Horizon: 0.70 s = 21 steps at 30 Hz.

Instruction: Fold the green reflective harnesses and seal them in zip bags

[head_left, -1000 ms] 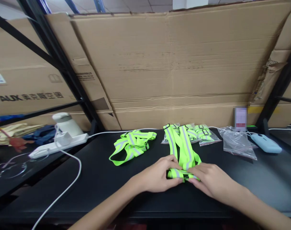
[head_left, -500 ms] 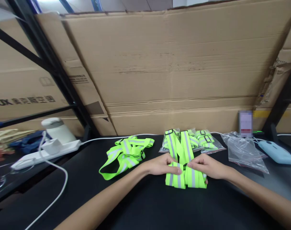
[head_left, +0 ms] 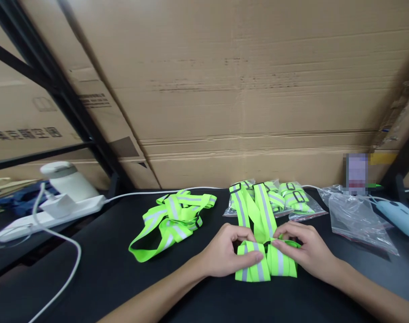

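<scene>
A neon-yellow reflective strap harness (head_left: pixel 280 262) with grey stripes lies on the black table, its near end folded into two flat bundles. Two straps run from the bundles toward the back, one ending in a black buckle. My left hand (head_left: pixel 226 251) pinches the left bundle, thumb on top and fingers behind. On the right bundle, my right hand (head_left: pixel 307 249) grips the upper edge between thumb and fingers. Another reflective harness (head_left: pixel 172 220) lies loose and tangled to the left. Behind the hands are folded harnesses in clear plastic bags (head_left: pixel 296 199).
Empty clear bags (head_left: pixel 359 220) lie at the right, near a light-blue device (head_left: pixel 399 217). On the left are a white power strip (head_left: pixel 53 220), its cable and a white bottle (head_left: pixel 70 179). A cardboard wall (head_left: pixel 241 98) closes off the back; a black metal frame (head_left: pixel 73 107) stands left.
The camera view has tilted down and come closer. Both hands keep hold of the folded bundles, and the right fingers have shifted along the right bundle's upper edge.
</scene>
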### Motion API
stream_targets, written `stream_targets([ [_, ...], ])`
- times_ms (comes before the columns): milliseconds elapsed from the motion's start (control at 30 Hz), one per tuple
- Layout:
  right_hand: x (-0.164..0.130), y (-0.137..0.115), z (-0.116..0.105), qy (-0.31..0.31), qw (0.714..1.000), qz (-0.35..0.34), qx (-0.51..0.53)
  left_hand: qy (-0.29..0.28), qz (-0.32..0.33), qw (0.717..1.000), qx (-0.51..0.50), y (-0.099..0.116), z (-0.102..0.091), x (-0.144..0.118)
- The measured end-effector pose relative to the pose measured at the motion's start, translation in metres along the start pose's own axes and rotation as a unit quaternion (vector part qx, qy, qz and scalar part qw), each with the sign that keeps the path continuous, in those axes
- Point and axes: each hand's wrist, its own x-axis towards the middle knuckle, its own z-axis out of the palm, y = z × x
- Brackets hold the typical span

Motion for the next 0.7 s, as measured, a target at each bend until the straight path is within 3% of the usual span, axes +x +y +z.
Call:
stream_targets([
  [133,-0.002,0.004,0.005,0.036,0.999,-0.013,-0.006,-0.002,0.007,1.0,0.017,-0.001,-0.004,0.002],
  [367,0.001,0.001,0.004,0.07,0.985,-0.145,-0.063,-0.017,-0.014,1.0,-0.01,-0.002,-0.004,0.006],
  [533,0.001,0.002,-0.002,0.031,0.964,-0.245,-0.095,0.026,-0.016,0.998,-0.048,-0.006,0.0,0.005],
  [700,-0.003,-0.001,-0.006,-0.009,0.954,-0.266,-0.137,0.026,0.024,0.999,0.042,-0.009,-0.003,0.003],
])
